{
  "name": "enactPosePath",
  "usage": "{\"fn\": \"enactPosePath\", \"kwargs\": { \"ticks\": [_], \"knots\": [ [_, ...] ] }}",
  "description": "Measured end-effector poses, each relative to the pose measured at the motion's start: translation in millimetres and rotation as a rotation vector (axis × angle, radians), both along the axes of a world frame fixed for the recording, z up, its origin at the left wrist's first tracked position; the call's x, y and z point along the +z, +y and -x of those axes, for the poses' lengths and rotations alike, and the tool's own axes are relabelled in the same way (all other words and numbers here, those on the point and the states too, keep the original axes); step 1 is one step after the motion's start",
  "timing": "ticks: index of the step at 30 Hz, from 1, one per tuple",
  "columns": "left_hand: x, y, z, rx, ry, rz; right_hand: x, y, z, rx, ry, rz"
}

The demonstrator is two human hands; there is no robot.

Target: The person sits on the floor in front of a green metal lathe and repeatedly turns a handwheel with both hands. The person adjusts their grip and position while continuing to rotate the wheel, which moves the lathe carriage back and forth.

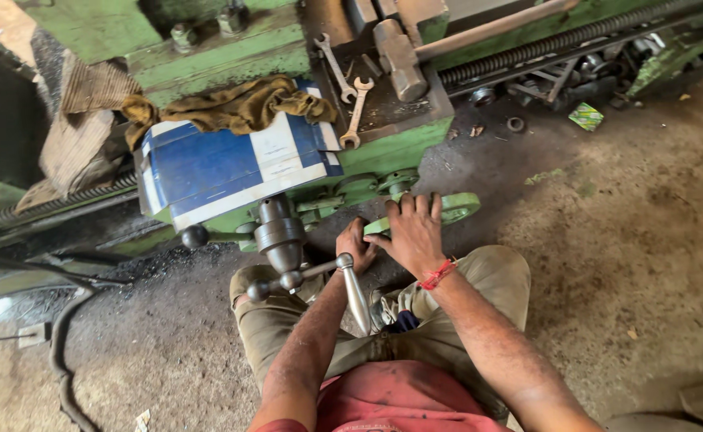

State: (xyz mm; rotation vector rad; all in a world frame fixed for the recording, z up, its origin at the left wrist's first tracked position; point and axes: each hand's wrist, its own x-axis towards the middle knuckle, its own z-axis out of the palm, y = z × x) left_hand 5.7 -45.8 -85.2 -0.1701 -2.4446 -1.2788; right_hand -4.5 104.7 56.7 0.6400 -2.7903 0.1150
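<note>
Seen from above, crouched on a dusty concrete floor (pixel 623 240) beside a green-painted metal lathe carriage (pixel 215 56).

Right hand (pixel 414 232), red thread bracelet (pixel 438 274) at the wrist, laid palm-down with fingers spread across a green-painted flat metal lever with a rounded end (pixel 455 208), low on the carriage front; pressing on it rather than wrapped round it, fingers apart.

Left hand (pixel 357 244) just beside the right one, curled in under the same lever; whether closed on anything cannot be told, thumb and fingers partly hidden.

Close to the left hand, a polished steel crank handle with ball ends (pixel 303 276) sticking out from a dark steel hub (pixel 278 232), one tapered bright grip (pixel 356 298) hanging toward the knees.

Above, on the carriage top serving as a tabletop: a blue-and-white folded cardboard sheet (pixel 223 168), an olive-brown crumpled rag (pixel 239 106) draped over its far edge, and two open-ended steel spanners (pixel 350 100) lying side by side on a grimy flat tray area with a grey steel hammer head (pixel 399 58) resting beside them, wooden handle running off to the right.

Long threaded lead screw (pixel 559 44) running along the machine bed behind.
</note>
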Motion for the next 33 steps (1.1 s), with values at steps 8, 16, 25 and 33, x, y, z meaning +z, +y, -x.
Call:
{"fn": "enactPosePath", "kwargs": {
  "ticks": [8,16,25,33],
  "knots": [
    [2,1,1,-0.005,0.012,0.010,0,0,-1,0.000,-0.043,-0.011],
    [13,-2,-1,-0.017,0.033,0.024,-7,-1,2,-0.008,-0.023,-0.107],
    [30,-1,-7,0.013,0.018,0.003,-4,-6,-1,-0.015,0.077,-0.136],
    [32,-1,-8,0.027,-0.041,0.006,-12,-5,0,0.000,0.110,-0.101]
  ]
}}
